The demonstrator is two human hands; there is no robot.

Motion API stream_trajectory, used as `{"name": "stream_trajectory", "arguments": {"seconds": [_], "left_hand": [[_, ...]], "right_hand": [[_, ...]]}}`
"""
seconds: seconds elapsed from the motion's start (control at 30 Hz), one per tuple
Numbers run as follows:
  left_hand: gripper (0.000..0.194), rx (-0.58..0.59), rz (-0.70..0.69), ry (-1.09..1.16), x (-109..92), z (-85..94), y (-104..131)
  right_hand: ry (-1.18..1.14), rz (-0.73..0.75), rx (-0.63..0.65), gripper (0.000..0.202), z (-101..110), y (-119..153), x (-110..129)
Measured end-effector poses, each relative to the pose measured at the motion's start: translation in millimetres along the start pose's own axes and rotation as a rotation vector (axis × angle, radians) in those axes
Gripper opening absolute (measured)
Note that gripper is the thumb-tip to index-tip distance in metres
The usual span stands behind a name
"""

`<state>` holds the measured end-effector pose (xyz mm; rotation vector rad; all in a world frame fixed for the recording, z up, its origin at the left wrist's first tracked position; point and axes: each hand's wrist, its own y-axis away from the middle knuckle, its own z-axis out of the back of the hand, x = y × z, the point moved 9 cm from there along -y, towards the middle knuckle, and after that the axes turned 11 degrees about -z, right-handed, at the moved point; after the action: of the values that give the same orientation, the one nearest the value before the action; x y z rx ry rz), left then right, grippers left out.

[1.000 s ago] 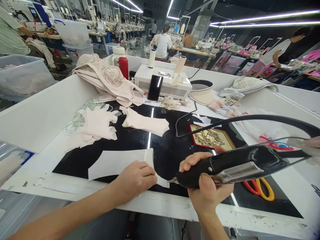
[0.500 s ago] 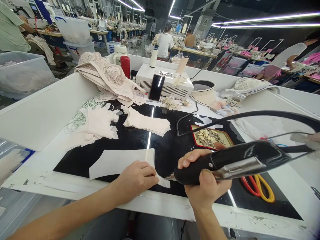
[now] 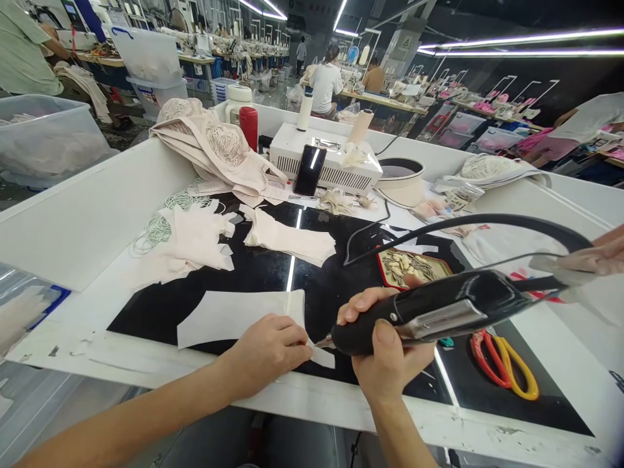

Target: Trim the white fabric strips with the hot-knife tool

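While the left hand (image 3: pixel 275 348) is closed down on the white piece (image 3: pixel 234 318), bunched fingers pinning its right end by a cream strip, the right hand (image 3: pixel 385 344) wraps firmly around a black tool (image 3: pixel 439 312), its metal tip at the piece beside the left fingertips. The white piece lies flat near the front edge of the black sheet (image 3: pixel 244 279). The tool's thick cord (image 3: pixel 468 220) arches over the tray (image 3: pixel 381 276), whose near side is partly hidden by hand and tool. Scissors (image 3: pixel 519 367) with red and yellow handles lie right of the right wrist.

Beyond the white piece are stacked cream pieces (image 3: pixel 292 240); to their left, ragged cream pieces (image 3: pixel 195 237) lie beside green string (image 3: pixel 158 233). Farther back, a phone (image 3: pixel 309 170) leans against a white box (image 3: pixel 287 146), with a visor (image 3: pixel 402 188) to its right and a red bottle (image 3: pixel 248 128) and heaped garments (image 3: pixel 214 143) to its left.

A triangular sign (image 3: pixel 406 43) shows on a pillar; lettering on the far wall and the label on a clear packet (image 3: pixel 461 195) are too small to read. No brand is legible on the tool.
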<state>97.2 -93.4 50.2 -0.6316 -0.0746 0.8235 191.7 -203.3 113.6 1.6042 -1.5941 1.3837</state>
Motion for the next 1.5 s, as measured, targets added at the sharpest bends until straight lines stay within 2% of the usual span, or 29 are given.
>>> {"name": "stream_trajectory", "arguments": {"seconds": [0.1, 0.23, 0.43, 0.7, 1.0, 1.17, 1.37, 1.5], "left_hand": [[0.016, 0.01, 0.007, 0.005, 0.4, -0.3, 0.1], [0.015, 0.017, 0.002, 0.004, -0.5, -1.6, 1.0], [0.015, 0.005, -0.003, 0.01, -0.4, -3.1, 2.6], [0.017, 0.013, 0.004, 0.008, 1.3, -3.3, 2.4], [0.011, 0.017, 0.008, 0.012, 1.0, -1.2, 1.2], [0.011, 0.026, 0.001, 0.003, 1.2, -2.2, 1.4], [0.015, 0.027, 0.006, 0.021, 0.4, -1.9, 2.5], [0.014, 0.032, 0.015, 0.054, 1.5, -3.5, 4.3]], "right_hand": [[0.003, 0.033, -0.023, 0.045, 1.9, -1.0, 8.5], [0.016, 0.075, -0.062, 0.045, 7.9, -0.6, 18.0], [0.033, 0.075, -0.033, 0.048, 11.5, 0.7, 14.5], [-0.011, 0.061, -0.02, 0.047, 4.9, 5.3, 18.5], [-0.018, 0.038, 0.042, 0.049, -1.3, 13.8, 9.8], [-0.006, 0.035, 0.042, 0.048, 1.1, 13.8, 10.0], [-0.001, 0.076, 0.002, 0.052, 10.8, 14.2, 25.3], [0.011, 0.086, -0.004, 0.051, 14.9, 16.1, 26.1]]}}
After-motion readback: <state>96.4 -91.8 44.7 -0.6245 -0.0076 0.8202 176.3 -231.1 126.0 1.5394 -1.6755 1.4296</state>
